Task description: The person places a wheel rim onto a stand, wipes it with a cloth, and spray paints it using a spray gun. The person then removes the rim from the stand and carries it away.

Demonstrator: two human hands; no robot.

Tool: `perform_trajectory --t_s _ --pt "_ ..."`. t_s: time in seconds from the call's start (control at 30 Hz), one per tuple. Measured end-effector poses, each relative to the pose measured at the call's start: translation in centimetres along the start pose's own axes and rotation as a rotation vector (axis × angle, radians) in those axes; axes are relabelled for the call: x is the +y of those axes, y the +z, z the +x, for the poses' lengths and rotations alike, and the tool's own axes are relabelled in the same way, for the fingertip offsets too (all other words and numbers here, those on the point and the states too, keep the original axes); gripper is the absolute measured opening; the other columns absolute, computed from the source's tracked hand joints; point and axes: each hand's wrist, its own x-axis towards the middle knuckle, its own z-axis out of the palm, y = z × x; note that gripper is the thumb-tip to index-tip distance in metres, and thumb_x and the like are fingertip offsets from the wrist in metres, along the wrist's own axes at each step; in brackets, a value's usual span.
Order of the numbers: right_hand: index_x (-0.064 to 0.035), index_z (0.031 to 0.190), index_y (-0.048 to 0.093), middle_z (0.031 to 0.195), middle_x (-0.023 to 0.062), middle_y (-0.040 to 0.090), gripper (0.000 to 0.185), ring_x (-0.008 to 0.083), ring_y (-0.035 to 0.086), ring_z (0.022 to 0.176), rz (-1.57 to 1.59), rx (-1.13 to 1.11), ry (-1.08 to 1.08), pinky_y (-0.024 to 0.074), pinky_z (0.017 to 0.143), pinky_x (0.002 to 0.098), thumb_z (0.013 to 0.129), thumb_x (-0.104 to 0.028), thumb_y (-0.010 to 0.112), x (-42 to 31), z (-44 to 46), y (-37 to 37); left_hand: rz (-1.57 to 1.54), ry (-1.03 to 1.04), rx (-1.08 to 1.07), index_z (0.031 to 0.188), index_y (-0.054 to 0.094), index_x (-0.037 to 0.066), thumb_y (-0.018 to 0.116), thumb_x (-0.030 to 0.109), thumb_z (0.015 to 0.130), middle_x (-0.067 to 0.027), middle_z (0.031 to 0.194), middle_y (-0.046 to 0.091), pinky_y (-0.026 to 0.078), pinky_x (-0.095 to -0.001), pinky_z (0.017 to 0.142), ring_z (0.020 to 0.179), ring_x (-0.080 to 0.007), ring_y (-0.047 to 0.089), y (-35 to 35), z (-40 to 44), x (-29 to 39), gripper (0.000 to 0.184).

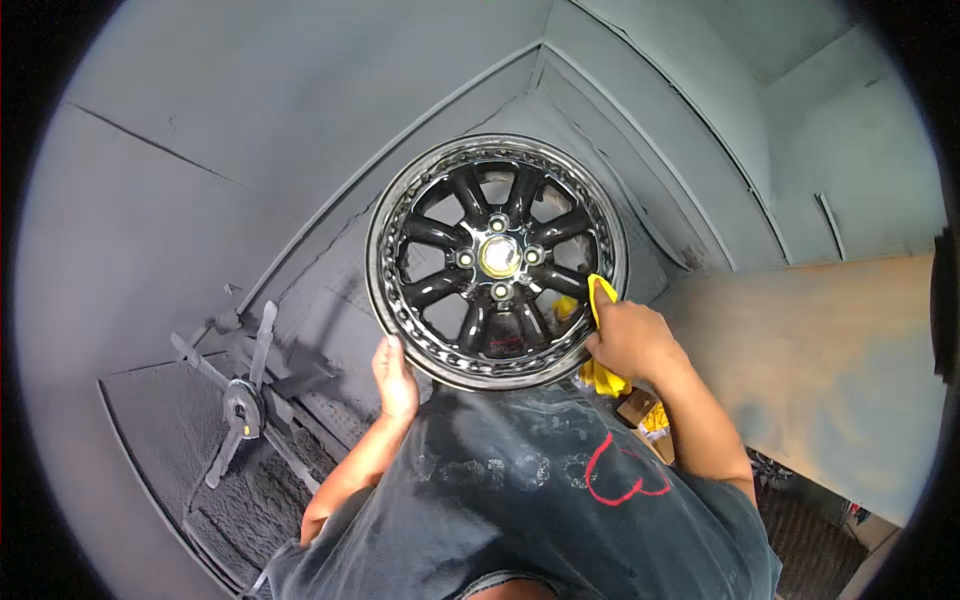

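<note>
A glossy black multi-spoke car wheel rim (433, 231) faces me in front of my chest, with a yellowish center and a bright outer lip. My left hand (397, 380) grips its lower left edge, thumb on the front and the other fingers mostly hidden behind it. At the lower right edge, my right hand (635, 340) is closed on a yellow cloth (604, 380). Part of the cloth sticks up past the index finger against the rim's inner edge, and the rest hangs below the hand. Yellow also shows between the spokes.
A grey-coated stand with several arms (243, 410) is at the lower left. Grey walls (250, 150) surround the far side. A large tan panel (810, 350) stands at the right. Below my right forearm is a cardboard box (638, 408) with yellow packaging.
</note>
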Motion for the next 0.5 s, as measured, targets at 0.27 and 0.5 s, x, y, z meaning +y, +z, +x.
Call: perform_trajectory --t_s 0.27,0.5 --pt "0.0075 0.147 0.045 0.096 0.0293 0.072 0.075 0.0465 0.071 0.091 0.082 -0.090 -0.072 0.0562 0.085 0.0542 0.084 -0.028 0.065 -1.4 -2.0 1.3 0.090 0.004 0.074 0.109 0.069 -0.001 0.044 0.043 0.112 -0.0045 0.096 0.071 0.051 -0.0297 0.077 0.081 -0.0122 0.064 -0.5 3.8 2.0 0.050" --pt "0.0056 0.148 0.045 0.098 0.0259 0.073 0.071 0.0422 0.072 0.095 0.092 -0.122 -0.082 0.0563 0.086 0.0528 0.087 -0.025 0.062 -1.6 -3.0 1.8 0.196 0.094 0.089 0.090 0.071 0.000 0.049 0.031 0.111 0.0044 0.077 0.064 0.038 -0.0246 0.060 0.064 -0.0047 0.046 1.6 6.3 5.6 0.044"
